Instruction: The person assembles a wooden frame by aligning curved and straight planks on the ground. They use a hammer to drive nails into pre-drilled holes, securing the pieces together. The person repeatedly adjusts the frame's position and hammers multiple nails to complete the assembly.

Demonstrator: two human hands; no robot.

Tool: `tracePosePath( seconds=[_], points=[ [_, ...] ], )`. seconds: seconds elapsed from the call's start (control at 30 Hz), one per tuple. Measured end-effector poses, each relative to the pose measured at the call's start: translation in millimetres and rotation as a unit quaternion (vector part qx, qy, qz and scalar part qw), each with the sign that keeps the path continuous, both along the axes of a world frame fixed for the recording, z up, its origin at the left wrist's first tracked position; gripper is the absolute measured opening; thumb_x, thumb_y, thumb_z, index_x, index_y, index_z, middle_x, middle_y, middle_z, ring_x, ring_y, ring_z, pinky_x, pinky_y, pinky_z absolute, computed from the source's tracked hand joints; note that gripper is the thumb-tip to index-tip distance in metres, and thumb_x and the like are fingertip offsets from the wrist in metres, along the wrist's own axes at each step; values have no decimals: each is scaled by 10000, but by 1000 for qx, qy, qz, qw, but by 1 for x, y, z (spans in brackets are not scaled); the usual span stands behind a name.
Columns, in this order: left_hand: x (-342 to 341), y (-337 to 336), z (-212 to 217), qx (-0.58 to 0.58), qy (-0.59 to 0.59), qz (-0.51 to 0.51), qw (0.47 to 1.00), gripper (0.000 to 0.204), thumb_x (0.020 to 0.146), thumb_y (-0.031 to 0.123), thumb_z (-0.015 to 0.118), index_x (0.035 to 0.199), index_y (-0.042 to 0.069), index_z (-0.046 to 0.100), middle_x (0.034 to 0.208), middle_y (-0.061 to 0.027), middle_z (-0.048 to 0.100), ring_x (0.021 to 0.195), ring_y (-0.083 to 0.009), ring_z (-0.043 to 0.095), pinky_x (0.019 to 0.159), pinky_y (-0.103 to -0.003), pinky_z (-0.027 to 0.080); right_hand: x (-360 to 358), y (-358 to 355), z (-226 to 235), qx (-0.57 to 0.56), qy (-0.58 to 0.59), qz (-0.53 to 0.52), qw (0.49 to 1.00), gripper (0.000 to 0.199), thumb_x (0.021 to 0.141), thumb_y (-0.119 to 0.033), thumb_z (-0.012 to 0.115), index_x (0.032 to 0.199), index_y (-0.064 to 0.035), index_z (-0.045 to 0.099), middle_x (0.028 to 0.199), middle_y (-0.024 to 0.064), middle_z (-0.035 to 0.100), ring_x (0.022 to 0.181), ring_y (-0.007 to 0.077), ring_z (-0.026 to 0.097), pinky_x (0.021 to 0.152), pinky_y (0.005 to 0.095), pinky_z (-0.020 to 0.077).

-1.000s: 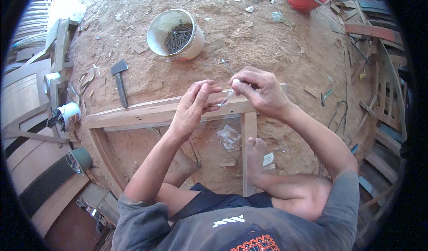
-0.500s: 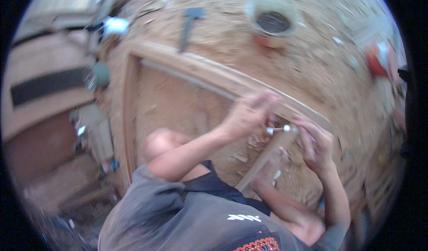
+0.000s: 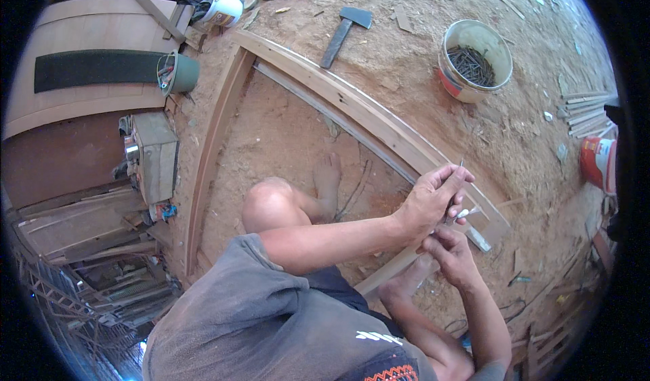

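My left hand (image 3: pixel 433 202) is closed over the right-hand corner of a wooden frame (image 3: pixel 342 103). A thin pointed metal piece (image 3: pixel 462 162) sticks up from its fingertips. Just below it, my right hand (image 3: pixel 452 254) has its fingers pinched together, and what they hold is hidden. Between the two hands shows a small white-ended piece (image 3: pixel 462 214); which hand holds it is unclear. The frame lies on the dirt ground around my bent legs, with one bar (image 3: pixel 389 271) running back toward me beneath my hands.
Beyond the frame lie a hammer (image 3: pixel 345 32) and a bucket (image 3: pixel 497 56) holding many nails. To the left stand a green bucket (image 3: pixel 184 74), a white bucket (image 3: pixel 225 9) and a wooden box (image 3: pixel 154 158). A red bucket (image 3: pixel 597 164) and stacked wood strips (image 3: pixel 586 112) are at the right.
My hands were apart with the small white-ended piece stretched between them; now they are close together, farther over the frame's corner. The whole view has shifted and become sharper.
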State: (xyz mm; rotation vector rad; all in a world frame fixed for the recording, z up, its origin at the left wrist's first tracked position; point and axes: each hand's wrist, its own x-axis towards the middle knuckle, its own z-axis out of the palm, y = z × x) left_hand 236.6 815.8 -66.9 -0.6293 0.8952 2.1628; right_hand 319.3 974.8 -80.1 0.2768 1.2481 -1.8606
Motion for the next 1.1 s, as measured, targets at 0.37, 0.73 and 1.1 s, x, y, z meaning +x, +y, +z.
tracePosePath(
  seconds=[0.37, 0.73, 1.1],
  points=[
    [-6, -11, 11, -62, -27, -18, 998, 279, 1090, 333, 613, 1238, 98, 635, 781, 37, 544, 651, -39, 515, 569, -211, 456, -17, -2, 21, 178, 3, -4, 984, 216, 1010, -136, 684, 1133, 24, 763, 884, 43, 737, 793, 123, 692, 726, 280, 555],
    [-29, -27, 10, -201, 158, -81, 963, 414, 1124, 340, 539, 1396, 34, 600, 778, 43, 478, 638, -40, 477, 637, -228, 522, -54, 68, 47, 248, 276, -211, 904, 118, 1018, -58, 690, 1128, -17, 681, 896, 57, 742, 802, 90, 704, 710, 243, 569],
    [-9, -16, 7, -204, 183, -206, 939, 351, 1107, 193, 573, 1388, -16, 592, 1004, -45, 709, 697, -58, 578, 631, -205, 491, -54, 102, 65, 432, 292, -107, 846, 273, 1064, -96, 626, 1323, -30, 683, 1077, 74, 760, 916, 119, 706, 774, 251, 567]
  ],
)
